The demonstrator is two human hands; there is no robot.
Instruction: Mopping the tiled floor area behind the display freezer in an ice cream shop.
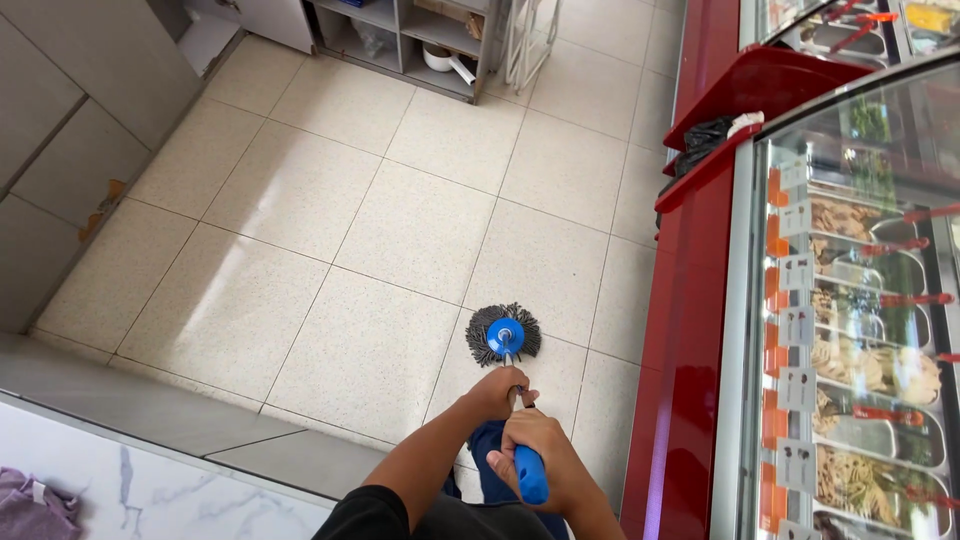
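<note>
A stringy grey cloth mop head point(503, 334) with glossy blue plastic hub rests on smooth, faintly shiny speckled floor tiles point(380, 230).

Both arms come in from the near edge, bare below a dark short sleeve on the left one. The left hand point(495, 390) sits farther out, fingers curled shut around the mop handle point(517, 400). The right hand point(545, 462) is nearer, just behind it, fist wrapped tight around the handle's blue grip point(531, 474), knuckles up.
</note>
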